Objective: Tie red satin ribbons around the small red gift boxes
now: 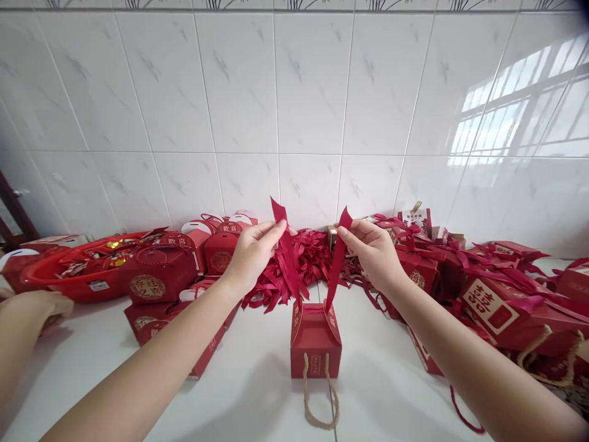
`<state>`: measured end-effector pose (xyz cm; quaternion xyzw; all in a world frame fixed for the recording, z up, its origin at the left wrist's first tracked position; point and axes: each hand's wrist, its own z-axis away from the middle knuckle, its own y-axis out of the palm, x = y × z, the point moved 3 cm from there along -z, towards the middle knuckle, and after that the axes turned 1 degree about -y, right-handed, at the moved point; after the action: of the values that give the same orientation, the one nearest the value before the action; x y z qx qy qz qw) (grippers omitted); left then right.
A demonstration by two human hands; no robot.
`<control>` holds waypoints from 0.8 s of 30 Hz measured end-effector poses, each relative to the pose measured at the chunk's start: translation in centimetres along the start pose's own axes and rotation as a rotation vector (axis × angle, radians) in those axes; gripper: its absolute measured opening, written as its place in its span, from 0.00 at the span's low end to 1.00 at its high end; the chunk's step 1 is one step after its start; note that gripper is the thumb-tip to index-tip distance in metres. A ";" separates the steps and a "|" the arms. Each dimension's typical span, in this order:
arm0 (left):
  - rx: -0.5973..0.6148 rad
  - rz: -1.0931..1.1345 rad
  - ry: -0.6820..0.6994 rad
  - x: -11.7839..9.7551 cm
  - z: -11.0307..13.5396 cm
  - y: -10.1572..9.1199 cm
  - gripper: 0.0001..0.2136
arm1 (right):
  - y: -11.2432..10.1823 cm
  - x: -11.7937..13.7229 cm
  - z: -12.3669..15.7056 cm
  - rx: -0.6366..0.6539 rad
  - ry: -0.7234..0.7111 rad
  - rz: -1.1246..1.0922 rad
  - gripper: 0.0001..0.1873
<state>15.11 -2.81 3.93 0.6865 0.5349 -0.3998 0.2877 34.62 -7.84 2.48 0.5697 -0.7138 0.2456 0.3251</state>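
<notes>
A small red gift box [315,344] stands upright on the white table, with a twine handle [322,423] hanging from its front. One red ribbon [338,264] passes through the top of the box, and its two ends rise in a V. My left hand [257,245] pinches the left end between thumb and fingers, above the box. On the other side, my right hand [375,245] pinches the right end at about the same height. Both ribbon tips stick up past my fingers.
Behind the box lies a heap of loose red ribbons [313,245]. Red boxes [161,270] are stacked at left beside a red basin [83,291] of wrapped sweets. More ribboned boxes [506,301] pile up at right. Another person's hand [46,307] is at far left.
</notes>
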 end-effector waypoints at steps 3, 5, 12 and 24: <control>-0.004 0.008 -0.004 -0.2 -0.1 0.3 0.11 | 0.2 0.2 -0.3 0.019 -0.013 0.008 0.15; -0.007 0.019 -0.019 -0.3 -0.1 0.5 0.11 | 0.2 0.2 -0.5 0.035 -0.013 0.006 0.16; 0.074 -0.060 -0.016 -0.3 0.1 0.7 0.13 | 0.2 0.4 -0.7 0.036 -0.030 0.008 0.15; 0.034 -0.005 0.035 -0.2 0.2 0.3 0.14 | -0.1 0.6 -0.9 0.018 -0.029 -0.027 0.14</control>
<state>15.34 -3.16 3.98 0.6967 0.5347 -0.3978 0.2655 34.82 -7.60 3.51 0.5858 -0.7083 0.2395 0.3127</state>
